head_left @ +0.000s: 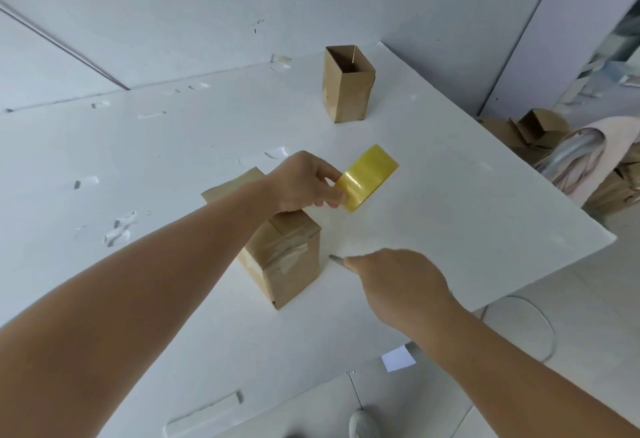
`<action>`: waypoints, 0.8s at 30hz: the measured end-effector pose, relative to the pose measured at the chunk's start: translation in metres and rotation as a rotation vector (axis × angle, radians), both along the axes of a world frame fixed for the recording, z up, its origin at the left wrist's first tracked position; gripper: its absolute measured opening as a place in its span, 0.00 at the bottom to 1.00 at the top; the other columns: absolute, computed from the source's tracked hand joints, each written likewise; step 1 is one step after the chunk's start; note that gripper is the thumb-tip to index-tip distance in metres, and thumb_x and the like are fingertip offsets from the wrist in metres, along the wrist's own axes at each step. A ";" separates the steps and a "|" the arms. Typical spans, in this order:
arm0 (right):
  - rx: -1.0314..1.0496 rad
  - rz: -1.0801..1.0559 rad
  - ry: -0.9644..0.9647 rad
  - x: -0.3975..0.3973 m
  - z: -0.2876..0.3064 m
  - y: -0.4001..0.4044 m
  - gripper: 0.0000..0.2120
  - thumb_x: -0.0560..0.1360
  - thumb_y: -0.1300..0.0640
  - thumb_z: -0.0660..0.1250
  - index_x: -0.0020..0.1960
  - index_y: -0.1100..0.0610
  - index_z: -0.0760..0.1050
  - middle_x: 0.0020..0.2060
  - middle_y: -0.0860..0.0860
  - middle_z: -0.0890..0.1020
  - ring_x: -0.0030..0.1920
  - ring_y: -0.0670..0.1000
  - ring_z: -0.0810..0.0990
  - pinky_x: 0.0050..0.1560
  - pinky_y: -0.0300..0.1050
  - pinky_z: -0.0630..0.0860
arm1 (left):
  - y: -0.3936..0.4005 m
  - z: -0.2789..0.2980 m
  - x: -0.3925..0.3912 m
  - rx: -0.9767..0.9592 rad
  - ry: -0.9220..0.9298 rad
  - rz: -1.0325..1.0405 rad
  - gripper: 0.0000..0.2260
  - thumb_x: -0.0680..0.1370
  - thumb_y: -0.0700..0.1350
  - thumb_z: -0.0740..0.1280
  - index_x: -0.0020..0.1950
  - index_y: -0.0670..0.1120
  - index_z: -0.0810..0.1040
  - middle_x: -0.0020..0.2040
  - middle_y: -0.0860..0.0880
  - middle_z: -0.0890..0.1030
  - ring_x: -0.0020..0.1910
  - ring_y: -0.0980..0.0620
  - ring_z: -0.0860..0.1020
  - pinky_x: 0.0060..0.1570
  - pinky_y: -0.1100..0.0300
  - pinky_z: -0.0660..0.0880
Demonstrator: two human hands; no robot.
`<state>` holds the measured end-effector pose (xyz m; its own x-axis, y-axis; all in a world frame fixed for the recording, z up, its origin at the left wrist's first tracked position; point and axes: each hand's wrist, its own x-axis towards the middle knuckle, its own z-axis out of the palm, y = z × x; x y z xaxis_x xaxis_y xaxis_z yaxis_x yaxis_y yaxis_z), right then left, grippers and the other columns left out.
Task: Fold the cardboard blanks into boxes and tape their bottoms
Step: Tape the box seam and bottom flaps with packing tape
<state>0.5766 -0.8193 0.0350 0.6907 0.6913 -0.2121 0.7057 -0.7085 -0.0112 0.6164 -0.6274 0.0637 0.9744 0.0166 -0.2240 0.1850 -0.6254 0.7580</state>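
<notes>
A brown cardboard box point(287, 264) stands on the white table point(450, 230) with its closed end up, a strip of clear tape running over that end and down one side. My left hand point(304, 183) hovers above it and grips a yellow tape roll point(367, 178). A clear strip of tape seems to stretch from the roll toward the box. My right hand point(398, 282) is to the right of the box and grips a thin grey blade or pen point(337, 260), tip pointing left. A second box point(346, 84) stands open-topped at the far side.
Scraps of clear tape point(119, 230) are stuck across the table's left half. A pile of cardboard blanks and boxes point(554, 147) lies on the floor past the right edge. A white paper piece point(398, 358) and a cable lie on the floor below.
</notes>
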 end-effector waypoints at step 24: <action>1.449 -1.025 1.305 0.009 -0.030 0.075 0.12 0.71 0.46 0.71 0.45 0.53 0.75 0.34 0.44 0.79 0.44 0.46 0.77 0.41 0.37 0.69 | 0.000 -0.004 0.006 0.041 0.015 0.069 0.05 0.71 0.47 0.74 0.41 0.59 0.83 0.31 0.58 0.82 0.31 0.64 0.75 0.42 0.66 0.73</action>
